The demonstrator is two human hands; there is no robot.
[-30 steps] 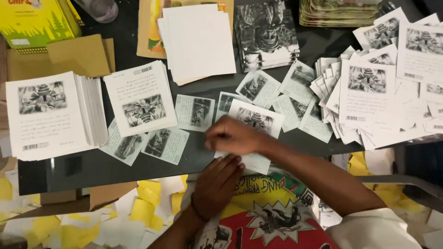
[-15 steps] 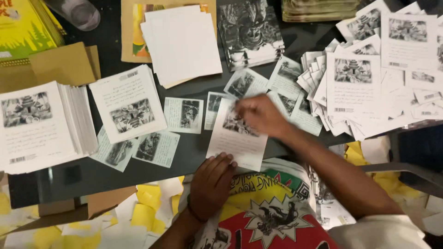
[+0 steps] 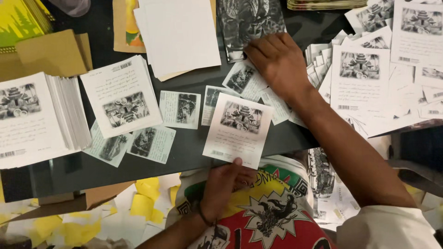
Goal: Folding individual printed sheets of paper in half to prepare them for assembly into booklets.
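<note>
Surface: dark, glossy tabletop point(image 3: 184, 152), crowded with printed paper; yellow scraps lie on the floor below its near edge.
Far left: thick squared stack of printed cards point(image 3: 32, 120), edges aligned, apparently a finished pile.
Left of centre: single large card point(image 3: 122, 103), matt white, with a grey picture and script lines, resting askew beside the stack.
Small cards: thin rectangular photo cards point(image 3: 180, 109) spread flat and apart, each face visible.
Top centre: blank white sheets point(image 3: 180, 34) on brown cardboard.
Left hand point(image 3: 224, 186): at the table's near edge, thumb pressing the lower edge of the picture card point(image 3: 239, 130), apparently to steady it.
Picture card: lies flat at centre, overlapping small cards.
Right hand point(image 3: 277, 62): palm down, fingers spread on a dark glossy print point(image 3: 249, 18); grips nothing.
Right: loose overlapping heap of cards point(image 3: 369, 78), unsorted.
</note>
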